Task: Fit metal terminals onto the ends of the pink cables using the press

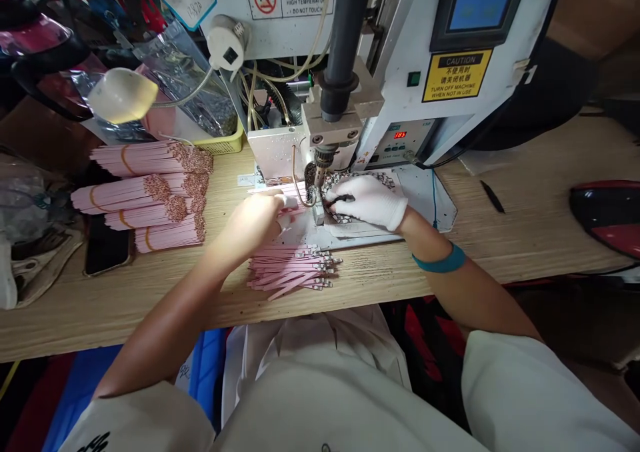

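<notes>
Head: thin pink wires (pixel 287 269), silver-tipped; left hand (pixel 265 215), right hand (pixel 373 200): cannot tell grip.

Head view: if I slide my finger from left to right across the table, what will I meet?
Banded pink wire bundles, left hand, white-gloved right hand, teal wristband, small black pointed object, red-and-black object.

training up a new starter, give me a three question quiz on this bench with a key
1. True or false: the right hand wears a white glove.
2. The phone lies beside:
a) the loose pink wires
b) the banded pink wires
c) the caution label
3. Fill in: the armband is ____ in colour.

Key: 1 true; 2 b; 3 teal.
</notes>
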Action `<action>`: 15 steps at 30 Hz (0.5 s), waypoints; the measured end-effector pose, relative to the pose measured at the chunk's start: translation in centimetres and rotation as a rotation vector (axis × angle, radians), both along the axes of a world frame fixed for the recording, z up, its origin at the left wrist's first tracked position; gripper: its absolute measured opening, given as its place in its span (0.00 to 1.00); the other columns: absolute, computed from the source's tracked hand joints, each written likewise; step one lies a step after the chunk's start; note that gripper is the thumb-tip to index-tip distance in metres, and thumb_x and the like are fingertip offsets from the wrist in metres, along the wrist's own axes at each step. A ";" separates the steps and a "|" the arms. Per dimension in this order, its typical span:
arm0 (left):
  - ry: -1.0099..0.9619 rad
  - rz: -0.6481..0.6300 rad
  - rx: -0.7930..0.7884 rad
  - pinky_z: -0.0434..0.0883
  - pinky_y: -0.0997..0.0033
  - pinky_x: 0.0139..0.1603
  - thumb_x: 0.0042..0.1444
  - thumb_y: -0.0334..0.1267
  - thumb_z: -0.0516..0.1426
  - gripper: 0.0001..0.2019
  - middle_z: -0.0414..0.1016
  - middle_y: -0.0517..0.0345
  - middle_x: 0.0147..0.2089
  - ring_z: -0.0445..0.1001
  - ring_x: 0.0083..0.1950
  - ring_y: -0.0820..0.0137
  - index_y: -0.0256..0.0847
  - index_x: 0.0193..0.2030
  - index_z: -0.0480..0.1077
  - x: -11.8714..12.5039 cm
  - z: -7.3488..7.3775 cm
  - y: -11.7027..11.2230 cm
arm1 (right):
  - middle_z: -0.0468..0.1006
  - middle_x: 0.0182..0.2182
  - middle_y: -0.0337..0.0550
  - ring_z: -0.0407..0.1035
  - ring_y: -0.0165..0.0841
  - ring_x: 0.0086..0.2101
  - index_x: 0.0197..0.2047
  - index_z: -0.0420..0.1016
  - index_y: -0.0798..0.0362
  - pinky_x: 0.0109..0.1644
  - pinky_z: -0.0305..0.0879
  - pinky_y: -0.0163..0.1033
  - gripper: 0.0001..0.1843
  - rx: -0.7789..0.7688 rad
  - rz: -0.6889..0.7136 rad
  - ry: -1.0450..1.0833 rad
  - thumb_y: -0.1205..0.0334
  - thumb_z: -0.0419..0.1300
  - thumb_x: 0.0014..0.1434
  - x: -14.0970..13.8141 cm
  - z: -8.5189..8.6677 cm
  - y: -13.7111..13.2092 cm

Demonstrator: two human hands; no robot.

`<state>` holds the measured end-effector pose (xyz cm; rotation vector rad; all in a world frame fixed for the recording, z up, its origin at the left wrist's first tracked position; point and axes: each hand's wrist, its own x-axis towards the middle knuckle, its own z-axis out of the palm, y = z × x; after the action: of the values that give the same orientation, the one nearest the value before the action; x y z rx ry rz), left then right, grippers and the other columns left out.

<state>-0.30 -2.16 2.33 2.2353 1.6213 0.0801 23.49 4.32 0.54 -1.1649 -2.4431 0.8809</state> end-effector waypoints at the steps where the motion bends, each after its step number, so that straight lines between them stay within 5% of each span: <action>1: 0.053 0.021 0.078 0.66 0.69 0.33 0.52 0.32 0.53 0.11 0.79 0.44 0.38 0.76 0.35 0.61 0.34 0.37 0.77 0.0 -0.3 0.3 | 0.82 0.39 0.41 0.74 0.39 0.44 0.37 0.83 0.52 0.49 0.64 0.41 0.09 0.025 0.030 -0.014 0.69 0.63 0.54 -0.2 -0.2 0.0; 8: 0.125 0.037 0.135 0.66 0.68 0.34 0.57 0.35 0.52 0.12 0.78 0.48 0.38 0.76 0.38 0.60 0.37 0.39 0.77 0.5 -1.3 0.5 | 0.78 0.30 0.40 0.69 0.34 0.33 0.31 0.78 0.54 0.38 0.60 0.39 0.02 0.026 -0.026 -0.054 0.69 0.63 0.53 -0.6 0.5 -0.4; 15: 0.236 -0.114 0.247 0.69 0.66 0.40 0.65 0.35 0.47 0.18 0.75 0.42 0.41 0.75 0.45 0.57 0.32 0.36 0.78 0.9 -1.1 0.0 | 0.77 0.26 0.42 0.69 0.30 0.23 0.30 0.72 0.54 0.25 0.66 0.36 0.05 -0.507 -0.258 0.383 0.67 0.66 0.51 -0.2 1.1 -0.6</action>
<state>0.62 -2.17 1.24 2.6059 1.6757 -0.0150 23.28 3.71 1.68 -1.2833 -1.7680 1.5272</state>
